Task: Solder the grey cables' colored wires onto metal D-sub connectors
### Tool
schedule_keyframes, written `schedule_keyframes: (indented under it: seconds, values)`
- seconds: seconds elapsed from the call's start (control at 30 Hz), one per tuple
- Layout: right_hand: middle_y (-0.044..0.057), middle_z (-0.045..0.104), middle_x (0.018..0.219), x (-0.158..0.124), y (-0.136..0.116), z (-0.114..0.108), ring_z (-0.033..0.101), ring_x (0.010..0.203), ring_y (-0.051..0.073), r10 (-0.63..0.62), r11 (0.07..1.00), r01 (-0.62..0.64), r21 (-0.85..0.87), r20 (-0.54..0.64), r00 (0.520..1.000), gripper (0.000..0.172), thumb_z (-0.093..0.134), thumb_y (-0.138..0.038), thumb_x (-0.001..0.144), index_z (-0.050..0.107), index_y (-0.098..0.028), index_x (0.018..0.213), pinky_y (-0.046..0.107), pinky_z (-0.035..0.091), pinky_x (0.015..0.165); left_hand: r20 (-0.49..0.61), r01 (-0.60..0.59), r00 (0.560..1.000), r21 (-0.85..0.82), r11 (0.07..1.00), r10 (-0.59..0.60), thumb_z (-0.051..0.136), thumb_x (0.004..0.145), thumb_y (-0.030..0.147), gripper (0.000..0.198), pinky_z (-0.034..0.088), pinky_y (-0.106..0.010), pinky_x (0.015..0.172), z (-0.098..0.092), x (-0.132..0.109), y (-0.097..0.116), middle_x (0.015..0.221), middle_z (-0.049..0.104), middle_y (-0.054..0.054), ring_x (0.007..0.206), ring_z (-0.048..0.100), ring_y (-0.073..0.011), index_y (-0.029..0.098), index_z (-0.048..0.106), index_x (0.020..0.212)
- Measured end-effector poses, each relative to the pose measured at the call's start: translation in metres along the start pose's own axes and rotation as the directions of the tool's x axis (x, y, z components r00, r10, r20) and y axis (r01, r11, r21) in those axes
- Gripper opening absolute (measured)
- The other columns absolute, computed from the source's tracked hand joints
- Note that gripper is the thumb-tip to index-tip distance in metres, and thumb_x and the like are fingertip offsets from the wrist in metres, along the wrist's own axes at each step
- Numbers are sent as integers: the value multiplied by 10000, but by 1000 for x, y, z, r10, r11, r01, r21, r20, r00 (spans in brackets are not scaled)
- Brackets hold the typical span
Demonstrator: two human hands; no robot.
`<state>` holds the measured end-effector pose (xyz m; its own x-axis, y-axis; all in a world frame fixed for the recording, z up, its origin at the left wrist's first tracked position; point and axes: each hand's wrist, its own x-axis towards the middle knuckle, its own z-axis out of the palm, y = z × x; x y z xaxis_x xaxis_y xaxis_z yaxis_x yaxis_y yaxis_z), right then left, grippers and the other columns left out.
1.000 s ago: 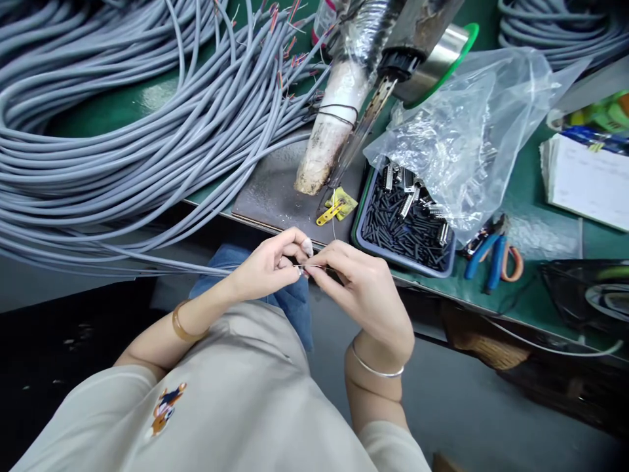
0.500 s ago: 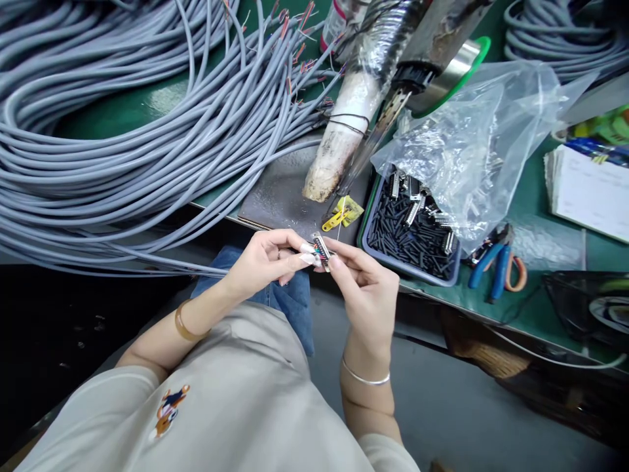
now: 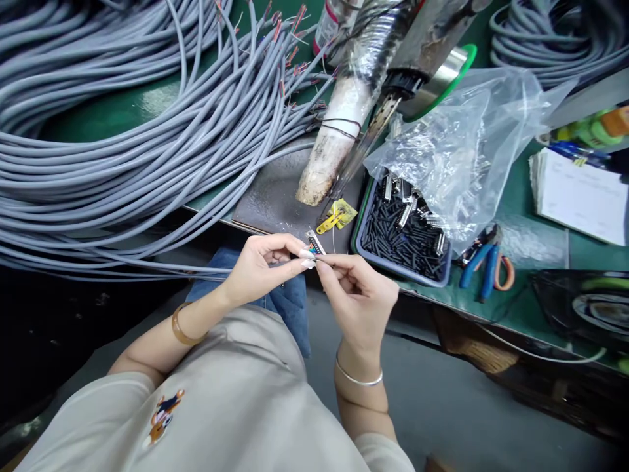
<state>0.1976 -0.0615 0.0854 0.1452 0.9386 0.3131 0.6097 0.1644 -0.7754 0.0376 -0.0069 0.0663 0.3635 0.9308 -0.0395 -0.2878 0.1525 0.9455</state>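
Close to the bench edge, my left hand point(image 3: 270, 263) is closed in a pinch around the end of a grey cable point(image 3: 216, 271). Thin coloured wires point(image 3: 312, 248) show at its fingertips, running to a metal D-sub connector point(image 3: 315, 242) with a row of contacts. My right hand point(image 3: 358, 288) is also pinched, thumb against forefinger, just below the connector and touching the left fingertips. What sits between the right fingertips is hidden. Behind the connector, a soldering iron point(image 3: 361, 147) points down beside a white wrapped tube point(image 3: 327, 144), and a strand of solder wire point(image 3: 334, 231) hangs down.
A tray point(image 3: 358, 239) holds black sleeves and several connectors, partly under a clear plastic bag point(image 3: 457, 144). Blue-handled cutters point(image 3: 484, 269) lie to its right. Bundled grey cables point(image 3: 147, 170) cover the left bench. A yellow clip point(image 3: 328, 223) lies on the dark plate point(image 3: 268, 196).
My right fingers have slid off the connector's face to a pinch just below it, leaving more of the connector visible. My left hand keeps its pinch. The whole view has shifted slightly.
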Motion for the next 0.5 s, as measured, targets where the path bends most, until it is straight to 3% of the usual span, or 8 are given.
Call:
schedule_keyframes:
  seconds: [0.07,0.13,0.23,0.33,0.4,0.5]
  values:
    - [-47,611,613,-1,1,2,414,444,71,-38,998,38,-41,1,999,99,678,-287,931,756,-243,890,237,341,435,-9,-5,1000,14,1000,6,846,739,270,165,552,-182,636,1,0,1,810,761,-62,704,679,-108,132,757,748]
    - [-37,632,649,0,2,0,455,459,81,-41,999,38,-33,-105,994,86,674,-270,923,728,-246,862,241,354,437,-40,-13,999,14,1000,13,845,730,244,152,546,-173,623,2,2,1,807,760,-61,693,676,-102,128,748,743]
    - [-57,546,586,1,2,-8,430,419,95,32,979,38,202,-332,943,55,652,-301,916,674,-254,896,244,316,400,-97,6,995,-16,1000,-7,862,714,265,202,470,-151,481,1,4,0,793,746,-49,540,582,-51,123,724,750]
    - [-94,521,534,2,2,-16,368,347,85,111,888,54,456,-326,939,139,642,-288,918,622,-271,1054,223,234,353,-131,41,990,-41,998,-46,874,707,326,271,405,-151,403,0,6,-1,765,730,-39,449,499,-22,123,704,760]
    - [-60,688,661,0,2,-14,492,370,82,171,887,-32,461,-263,950,151,641,-250,942,605,-262,1088,206,324,357,-138,42,989,-42,998,-48,864,721,348,283,403,-151,398,-1,7,-1,746,725,-37,434,502,-22,124,696,762]
    - [11,797,871,-3,5,-2,739,602,138,211,933,-110,343,-273,939,72,677,-250,948,613,-226,971,244,594,568,-133,30,991,-40,999,-35,846,746,347,271,393,-148,391,-2,8,-1,706,713,-29,414,501,-24,125,693,769]
